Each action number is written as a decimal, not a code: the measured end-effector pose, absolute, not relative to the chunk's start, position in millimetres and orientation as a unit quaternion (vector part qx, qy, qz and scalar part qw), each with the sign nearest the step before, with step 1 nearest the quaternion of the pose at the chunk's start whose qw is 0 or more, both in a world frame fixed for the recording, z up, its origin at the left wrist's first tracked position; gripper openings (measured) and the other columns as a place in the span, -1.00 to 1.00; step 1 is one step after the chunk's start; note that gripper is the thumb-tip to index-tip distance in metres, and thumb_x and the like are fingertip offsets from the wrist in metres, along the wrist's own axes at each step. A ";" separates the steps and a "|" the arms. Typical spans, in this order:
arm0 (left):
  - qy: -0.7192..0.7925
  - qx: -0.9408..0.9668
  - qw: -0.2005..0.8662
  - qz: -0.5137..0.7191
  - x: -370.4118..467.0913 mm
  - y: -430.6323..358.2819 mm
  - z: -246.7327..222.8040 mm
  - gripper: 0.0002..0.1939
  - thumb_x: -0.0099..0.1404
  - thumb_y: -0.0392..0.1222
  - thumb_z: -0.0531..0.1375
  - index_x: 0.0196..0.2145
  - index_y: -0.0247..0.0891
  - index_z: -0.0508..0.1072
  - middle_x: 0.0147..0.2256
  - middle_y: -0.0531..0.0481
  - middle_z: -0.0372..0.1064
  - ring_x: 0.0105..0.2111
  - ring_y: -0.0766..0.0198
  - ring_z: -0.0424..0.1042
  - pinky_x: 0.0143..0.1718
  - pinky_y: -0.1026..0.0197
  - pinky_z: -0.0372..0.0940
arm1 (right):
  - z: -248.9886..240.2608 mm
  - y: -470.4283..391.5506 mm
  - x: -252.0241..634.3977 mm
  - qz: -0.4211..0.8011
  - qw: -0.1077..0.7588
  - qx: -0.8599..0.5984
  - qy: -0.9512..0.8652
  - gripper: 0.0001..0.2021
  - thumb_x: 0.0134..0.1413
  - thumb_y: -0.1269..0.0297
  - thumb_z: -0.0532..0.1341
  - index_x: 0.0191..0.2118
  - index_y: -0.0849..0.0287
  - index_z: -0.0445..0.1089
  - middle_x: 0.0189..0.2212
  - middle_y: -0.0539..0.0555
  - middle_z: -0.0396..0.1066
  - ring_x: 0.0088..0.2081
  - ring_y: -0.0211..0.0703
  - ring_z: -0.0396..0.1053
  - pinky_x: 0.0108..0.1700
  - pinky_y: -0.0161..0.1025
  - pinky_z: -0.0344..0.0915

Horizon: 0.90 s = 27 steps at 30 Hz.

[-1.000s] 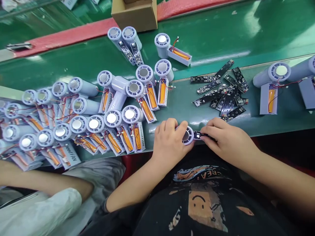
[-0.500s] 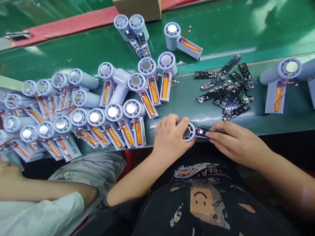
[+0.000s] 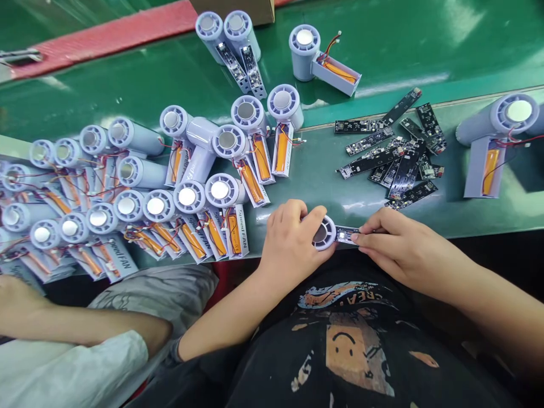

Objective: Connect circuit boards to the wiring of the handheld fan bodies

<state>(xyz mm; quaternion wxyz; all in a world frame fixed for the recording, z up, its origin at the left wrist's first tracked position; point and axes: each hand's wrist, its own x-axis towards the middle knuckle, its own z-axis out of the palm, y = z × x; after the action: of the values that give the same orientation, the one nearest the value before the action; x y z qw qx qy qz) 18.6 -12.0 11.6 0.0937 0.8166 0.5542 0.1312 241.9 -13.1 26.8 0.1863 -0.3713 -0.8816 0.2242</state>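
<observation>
My left hand is wrapped round the head of a pale lilac handheld fan at the table's near edge, its ringed end facing up. A narrow black circuit board lies along the fan's handle, pointing right. The thumb and fingers of my right hand pinch the outer end of that board and handle; the fingers partly cover it. Just beyond my right hand is a loose pile of similar circuit boards.
Many lilac fans with orange batteries in open handles fill the left. Two fans with boards fitted stand at the back; another fan stands at right. A co-worker's arm rests at lower left. A cardboard box is behind.
The board looks flatter and closer in line with the fan's handle than before. Both hands keep their grip, and the view has shifted slightly.
</observation>
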 end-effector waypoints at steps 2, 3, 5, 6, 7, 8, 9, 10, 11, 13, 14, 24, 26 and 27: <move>0.550 0.819 0.091 0.139 18.3 -11.6 10.3 -0.65 0.17 0.00 0.27 -0.13 -0.22 0.46 -0.28 -0.04 0.17 -0.27 0.14 0.23 -0.23 0.09 0.24 | 26.5 -14.1 240.6 0.219 0.188 -0.376 -0.880 -0.80 0.28 0.41 0.11 -0.20 0.27 0.50 -0.29 0.17 0.37 -0.33 -0.18 0.35 -0.30 -0.21 0.39; 0.547 0.820 0.092 0.143 18.1 -11.2 9.7 -0.65 0.17 -0.01 0.27 -0.13 -0.23 0.46 -0.28 -0.04 0.17 -0.27 0.14 0.23 -0.23 0.09 0.24 | 26.0 -14.8 239.9 0.215 0.193 -0.379 -0.879 -0.80 0.27 0.42 0.11 -0.21 0.27 0.50 -0.29 0.17 0.37 -0.34 -0.19 0.34 -0.31 -0.22 0.38; 0.540 0.823 0.095 0.151 17.5 -10.4 8.7 -0.64 0.17 -0.04 0.27 -0.12 -0.25 0.46 -0.28 -0.05 0.16 -0.27 0.14 0.23 -0.23 0.09 0.25 | 24.5 -16.3 239.1 0.207 0.204 -0.386 -0.876 -0.81 0.26 0.43 0.12 -0.22 0.26 0.50 -0.30 0.16 0.38 -0.35 -0.21 0.34 -0.33 -0.24 0.36; 0.536 0.824 0.097 0.154 17.2 -9.9 8.4 -0.64 0.17 -0.04 0.27 -0.11 -0.25 0.46 -0.28 -0.05 0.15 -0.26 0.14 0.23 -0.22 0.09 0.25 | 23.5 -16.9 239.0 0.202 0.207 -0.388 -0.875 -0.82 0.26 0.44 0.12 -0.23 0.26 0.50 -0.30 0.15 0.38 -0.36 -0.21 0.34 -0.33 -0.25 0.35; 0.532 0.826 0.099 0.157 17.0 -9.5 8.3 -0.63 0.17 -0.05 0.27 -0.10 -0.26 0.46 -0.28 -0.05 0.15 -0.26 0.14 0.23 -0.22 0.08 0.26 | 22.4 -17.5 239.1 0.197 0.207 -0.389 -0.876 -0.82 0.25 0.45 0.13 -0.22 0.25 0.50 -0.30 0.15 0.38 -0.36 -0.21 0.34 -0.34 -0.26 0.35; 0.529 0.828 0.100 0.158 16.8 -9.0 8.3 -0.63 0.17 -0.05 0.26 -0.10 -0.27 0.46 -0.28 -0.05 0.15 -0.26 0.14 0.23 -0.22 0.08 0.26 | 21.4 -17.9 239.6 0.192 0.206 -0.389 -0.877 -0.82 0.24 0.46 0.13 -0.22 0.25 0.50 -0.30 0.15 0.38 -0.35 -0.21 0.34 -0.33 -0.26 0.35; 0.525 0.830 0.102 0.158 16.8 -8.5 8.5 -0.64 0.17 -0.06 0.26 -0.10 -0.27 0.46 -0.28 -0.05 0.14 -0.26 0.13 0.23 -0.22 0.08 0.26 | 20.4 -18.2 240.2 0.186 0.203 -0.386 -0.881 -0.82 0.24 0.46 0.13 -0.20 0.25 0.50 -0.29 0.15 0.38 -0.35 -0.21 0.34 -0.33 -0.26 0.35; 0.523 0.831 0.102 0.157 16.9 -8.1 8.9 -0.64 0.18 -0.06 0.26 -0.11 -0.28 0.46 -0.29 -0.05 0.14 -0.26 0.13 0.22 -0.23 0.07 0.26 | 19.6 -18.4 240.9 0.179 0.197 -0.382 -0.885 -0.82 0.23 0.47 0.13 -0.19 0.25 0.50 -0.29 0.15 0.39 -0.34 -0.20 0.35 -0.32 -0.25 0.35; 0.522 0.832 0.103 0.156 17.2 -7.7 9.3 -0.65 0.18 -0.06 0.25 -0.11 -0.28 0.46 -0.29 -0.05 0.14 -0.27 0.13 0.22 -0.23 0.07 0.26 | 19.0 -18.4 241.6 0.171 0.191 -0.378 -0.890 -0.82 0.22 0.48 0.14 -0.18 0.26 0.49 -0.29 0.15 0.39 -0.33 -0.18 0.35 -0.31 -0.24 0.35; 0.521 0.833 0.103 0.155 18.0 -7.2 10.2 -0.65 0.18 -0.07 0.26 -0.12 -0.29 0.46 -0.29 -0.06 0.15 -0.27 0.12 0.22 -0.23 0.06 0.26 | 18.4 -18.3 242.7 0.152 0.182 -0.368 -0.899 -0.81 0.20 0.50 0.14 -0.16 0.26 0.49 -0.30 0.16 0.40 -0.32 -0.15 0.36 -0.29 -0.21 0.35; 0.521 0.833 0.103 0.155 18.5 -7.0 10.7 -0.65 0.17 -0.07 0.26 -0.12 -0.28 0.47 -0.29 -0.06 0.15 -0.26 0.12 0.22 -0.23 0.06 0.27 | 18.4 -18.3 242.9 0.142 0.179 -0.364 -0.903 -0.81 0.19 0.50 0.15 -0.16 0.27 0.49 -0.31 0.16 0.40 -0.32 -0.14 0.37 -0.29 -0.20 0.35; 0.526 0.830 0.097 0.156 20.4 -9.4 11.6 -0.63 0.16 -0.08 0.29 -0.10 -0.27 0.46 -0.28 -0.04 0.13 -0.25 0.14 0.23 -0.20 0.07 0.27 | 13.6 -25.0 242.5 0.100 0.212 -0.376 -0.897 -0.82 0.21 0.49 0.15 -0.14 0.25 0.49 -0.30 0.15 0.41 -0.28 -0.13 0.36 -0.25 -0.17 0.34; 0.530 0.827 0.098 0.159 20.5 -10.3 11.1 -0.65 0.16 -0.09 0.29 -0.10 -0.24 0.45 -0.28 -0.03 0.13 -0.25 0.15 0.22 -0.19 0.08 0.27 | 12.8 -26.0 242.1 0.102 0.218 -0.379 -0.893 -0.81 0.22 0.49 0.14 -0.14 0.26 0.49 -0.30 0.15 0.41 -0.28 -0.13 0.35 -0.24 -0.16 0.35; 0.531 0.826 0.100 0.159 20.6 -10.7 11.0 -0.65 0.16 -0.08 0.29 -0.10 -0.22 0.44 -0.28 -0.02 0.12 -0.25 0.15 0.22 -0.18 0.08 0.27 | 12.8 -26.2 241.8 0.103 0.218 -0.381 -0.892 -0.81 0.22 0.50 0.14 -0.15 0.26 0.49 -0.30 0.16 0.40 -0.28 -0.13 0.35 -0.24 -0.16 0.35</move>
<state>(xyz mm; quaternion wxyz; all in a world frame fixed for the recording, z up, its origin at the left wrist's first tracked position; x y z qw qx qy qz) 20.6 -10.7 11.0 0.0997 0.8260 0.5314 0.1593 241.8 -26.2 12.8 0.2184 -0.3812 -0.8924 0.1030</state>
